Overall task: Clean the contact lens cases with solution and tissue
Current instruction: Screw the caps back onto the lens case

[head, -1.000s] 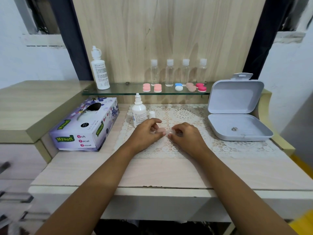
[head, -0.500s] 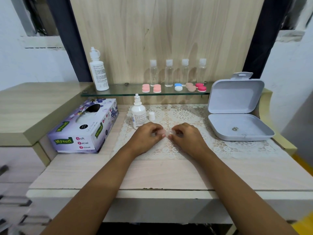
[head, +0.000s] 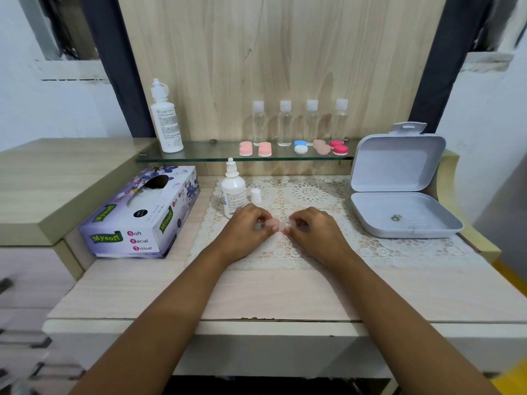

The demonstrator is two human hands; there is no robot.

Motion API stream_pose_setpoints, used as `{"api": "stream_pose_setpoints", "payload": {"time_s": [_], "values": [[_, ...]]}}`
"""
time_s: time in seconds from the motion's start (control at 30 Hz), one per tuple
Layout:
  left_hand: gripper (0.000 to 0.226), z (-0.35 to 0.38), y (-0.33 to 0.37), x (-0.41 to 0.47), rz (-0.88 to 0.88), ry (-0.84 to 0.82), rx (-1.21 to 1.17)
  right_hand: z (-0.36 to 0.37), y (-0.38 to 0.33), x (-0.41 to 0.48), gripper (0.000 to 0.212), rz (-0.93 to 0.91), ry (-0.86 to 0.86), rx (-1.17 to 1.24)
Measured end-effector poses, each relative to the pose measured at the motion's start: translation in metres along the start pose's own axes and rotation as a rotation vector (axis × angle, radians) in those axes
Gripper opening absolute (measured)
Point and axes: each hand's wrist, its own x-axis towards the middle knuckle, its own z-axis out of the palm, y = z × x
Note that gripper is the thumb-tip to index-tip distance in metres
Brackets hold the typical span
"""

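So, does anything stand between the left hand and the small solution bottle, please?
Nothing visible does: the small solution bottle stands just behind the left hand, with the white cap off to its right.

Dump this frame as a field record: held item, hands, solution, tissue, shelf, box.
held item: small translucent pink contact lens case, over the white lace mat
hands: left hand and right hand each pinch one end of it
solution: small white plastic solution bottle, upright, uncapped; its white cap stands beside it
tissue: purple cardboard tissue box, left of the mat, untouched
shelf: glass shelf holds a tall white bottle, four clear bottles, more lens cases in pink, blue-white, beige, red
box: grey hinged plastic box, lid open, right of the mat
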Motion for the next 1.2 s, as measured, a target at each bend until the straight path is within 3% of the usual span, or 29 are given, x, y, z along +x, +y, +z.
{"api": "stream_pose_setpoints", "payload": {"time_s": [0.13,0.3,0.43,0.6,1.03,1.2], "values": [[0.027,0.000,-0.003,0.000,0.041,-0.062,0.002,0.000,0.000,-0.001,0.030,-0.002,-0.003,-0.001],[0.041,0.000,-0.001,-0.002,-0.006,-0.017,-0.013,-0.001,0.000,-0.001,0.027,-0.012,0.000,-0.003],[0.027,-0.001,0.000,0.000,0.003,-0.010,0.033,-0.001,-0.001,-0.001,0.026,-0.011,-0.002,-0.004],[0.028,-0.002,-0.002,-0.001,0.056,-0.056,0.042,-0.001,-0.001,-0.002,0.027,-0.007,-0.006,-0.004],[0.024,-0.001,0.000,-0.003,0.079,0.012,0.036,-0.005,-0.004,-0.004,0.026,-0.008,-0.020,0.000],[0.023,0.000,-0.002,-0.003,0.061,0.028,0.030,-0.018,-0.007,-0.001,0.032,0.094,0.093,0.203]]}}
